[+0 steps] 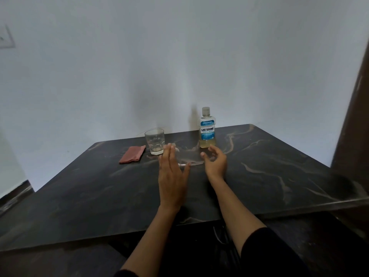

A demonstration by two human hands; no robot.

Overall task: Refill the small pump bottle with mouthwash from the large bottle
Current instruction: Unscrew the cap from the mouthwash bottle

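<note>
The large mouthwash bottle (207, 126) stands upright at the back of the dark marbled table (279, 166). It has a blue label, a clear cap on top and a little yellowish liquid at the bottom. My left hand (172, 172) hovers flat over the table with straight fingers. Just past its fingertips shows the rim of a small clear container (173, 145), mostly hidden by the hand. A thin whitish piece (191, 164) lies on the table between my hands. My right hand (215, 162) is in front of the large bottle, fingers loosely curled, holding nothing.
An empty drinking glass (154, 141) stands left of my left hand's fingertips. A folded reddish cloth (132, 154) lies further left. A white wall runs behind the table, and a dark brown door edge (351, 126) rises at the right.
</note>
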